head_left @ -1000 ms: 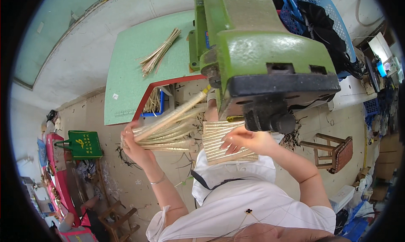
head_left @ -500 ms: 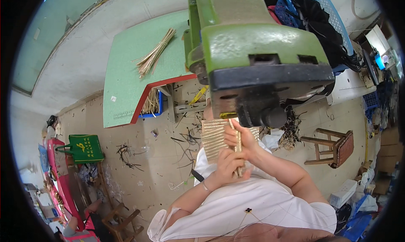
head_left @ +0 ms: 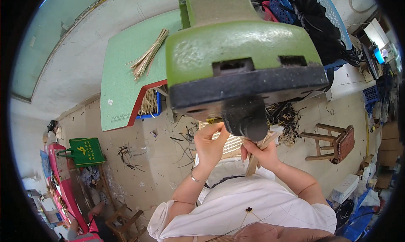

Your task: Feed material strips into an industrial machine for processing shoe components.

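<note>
While both wrists lift under green machine (head_left: 240, 52), L hand (head_left: 209, 145) fingers pinch woven strip (head_left: 231, 145); R hand (head_left: 261, 153) fingers clamp sticks (head_left: 253, 164).

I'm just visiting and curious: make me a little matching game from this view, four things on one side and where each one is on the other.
Things:
1. tied bundle of thin strips
2. wooden stool
3. green bag
4. right hand

Places:
A. on the floor at the left, by the pink items
B. under the machine's black knob, gripping pale strips
C. lying on the green tabletop
D. on the floor at the right, beside the dark scraps

Pairs: 1-C, 2-D, 3-A, 4-B
</note>
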A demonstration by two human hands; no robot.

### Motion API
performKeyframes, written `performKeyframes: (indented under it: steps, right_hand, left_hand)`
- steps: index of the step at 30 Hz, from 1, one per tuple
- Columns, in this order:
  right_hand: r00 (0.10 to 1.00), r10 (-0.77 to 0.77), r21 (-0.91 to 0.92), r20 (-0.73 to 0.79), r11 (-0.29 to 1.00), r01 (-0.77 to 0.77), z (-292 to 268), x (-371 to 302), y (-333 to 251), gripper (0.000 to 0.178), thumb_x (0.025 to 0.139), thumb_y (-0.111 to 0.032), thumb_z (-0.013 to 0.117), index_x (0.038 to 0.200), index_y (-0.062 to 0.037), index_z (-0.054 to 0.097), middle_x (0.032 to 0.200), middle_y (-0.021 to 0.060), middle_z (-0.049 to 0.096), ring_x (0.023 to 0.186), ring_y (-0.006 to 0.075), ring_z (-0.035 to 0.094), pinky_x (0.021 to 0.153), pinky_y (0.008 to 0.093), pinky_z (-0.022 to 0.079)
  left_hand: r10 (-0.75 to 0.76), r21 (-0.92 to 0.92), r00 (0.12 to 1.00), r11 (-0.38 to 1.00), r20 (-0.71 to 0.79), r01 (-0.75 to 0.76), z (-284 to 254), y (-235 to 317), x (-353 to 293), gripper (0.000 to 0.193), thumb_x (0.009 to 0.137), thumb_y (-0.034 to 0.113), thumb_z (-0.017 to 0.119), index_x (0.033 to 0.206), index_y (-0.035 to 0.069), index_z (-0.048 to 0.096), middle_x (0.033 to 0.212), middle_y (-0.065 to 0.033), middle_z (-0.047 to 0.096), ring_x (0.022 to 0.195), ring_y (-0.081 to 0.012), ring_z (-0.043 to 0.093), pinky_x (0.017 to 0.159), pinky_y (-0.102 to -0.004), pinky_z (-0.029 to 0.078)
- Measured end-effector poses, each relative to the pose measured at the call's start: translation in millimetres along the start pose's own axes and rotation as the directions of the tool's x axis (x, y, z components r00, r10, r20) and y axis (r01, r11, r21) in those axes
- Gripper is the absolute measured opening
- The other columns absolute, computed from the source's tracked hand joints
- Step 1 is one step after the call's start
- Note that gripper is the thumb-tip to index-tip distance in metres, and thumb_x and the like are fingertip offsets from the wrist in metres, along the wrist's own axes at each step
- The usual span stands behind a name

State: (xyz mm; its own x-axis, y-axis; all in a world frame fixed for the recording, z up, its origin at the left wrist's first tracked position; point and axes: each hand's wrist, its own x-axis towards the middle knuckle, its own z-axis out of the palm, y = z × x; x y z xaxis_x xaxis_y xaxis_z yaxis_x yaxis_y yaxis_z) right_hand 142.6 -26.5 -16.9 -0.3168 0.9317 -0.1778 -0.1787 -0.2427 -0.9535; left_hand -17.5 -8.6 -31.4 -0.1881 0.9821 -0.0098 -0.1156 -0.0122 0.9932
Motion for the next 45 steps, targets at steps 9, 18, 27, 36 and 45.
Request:
performKeyframes:
  steps: [9, 18, 27, 36, 45]
  right_hand:
    - [0.991, 0.085, 0.038, 0.102, 0.995, -0.089, -2, -4, -3, 0.007, 0.087, -0.002, 0.047, 0.094, 0.0004, 0.047, 0.066, 0.0091, 0.055, 0.052, 0.0139, 0.053, 0.049, 0.0275, 0.045]
    - [0.985, 0.136, 0.047, 0.102, 0.989, -0.141, -2, -5, 6, 0.010, 0.087, -0.010, 0.054, 0.089, -0.0001, 0.055, 0.067, 0.0043, 0.057, 0.054, 0.0075, 0.051, 0.048, 0.0211, 0.041]
    - [0.964, 0.266, -0.398, -0.015, 0.883, -0.250, -66, 30, -69, 0.020, 0.073, -0.015, 0.069, 0.087, -0.0026, 0.064, 0.064, 0.0004, 0.058, 0.053, 0.0056, 0.049, 0.049, 0.0222, 0.038]
    - [0.942, 0.288, -0.651, 0.174, 0.751, -0.110, -93, 79, -124, 0.026, 0.070, -0.024, 0.071, 0.074, 0.0001, 0.064, 0.052, 0.0001, 0.052, 0.048, 0.0059, 0.045, 0.047, 0.0232, 0.032]
    - [0.931, 0.290, -0.576, 0.220, 0.809, -0.116, -86, 90, -120, 0.028, 0.070, -0.027, 0.071, 0.063, -0.0025, 0.061, 0.051, -0.0010, 0.051, 0.047, 0.0056, 0.043, 0.046, 0.0231, 0.030]
  left_hand:
    - [-0.066, -0.077, 0.996, 0.995, -0.066, 0.061, -1, 19, 0, 0.011, 0.078, 0.003, 0.062, 0.086, -0.005, 0.065, 0.075, -0.0052, 0.065, 0.070, -0.0076, 0.056, 0.065, -0.0204, 0.043]
    - [0.003, -0.079, 0.995, 0.997, -0.097, -0.011, -5, 26, -2, 0.008, 0.080, 0.002, 0.061, 0.083, -0.005, 0.065, 0.075, -0.0042, 0.063, 0.070, -0.0064, 0.054, 0.066, -0.0192, 0.042]
    - [-0.108, -0.100, 0.993, 0.990, -0.042, 0.103, -12, 26, 2, 0.006, 0.078, -0.004, 0.060, 0.082, -0.006, 0.064, 0.075, -0.0036, 0.062, 0.070, -0.0065, 0.054, 0.067, -0.0195, 0.042]
    - [-0.121, -0.037, 0.990, 0.992, 0.075, 0.124, -18, 14, 10, 0.015, 0.083, 0.009, 0.059, 0.086, -0.005, 0.063, 0.078, -0.0126, 0.066, 0.070, -0.0148, 0.063, 0.061, -0.0207, 0.044]
    - [-0.027, -0.003, 0.999, 1.000, -0.034, 0.027, -30, 7, 5, 0.010, 0.081, 0.004, 0.060, 0.086, -0.004, 0.063, 0.077, -0.0109, 0.066, 0.070, -0.0145, 0.062, 0.063, -0.0209, 0.045]
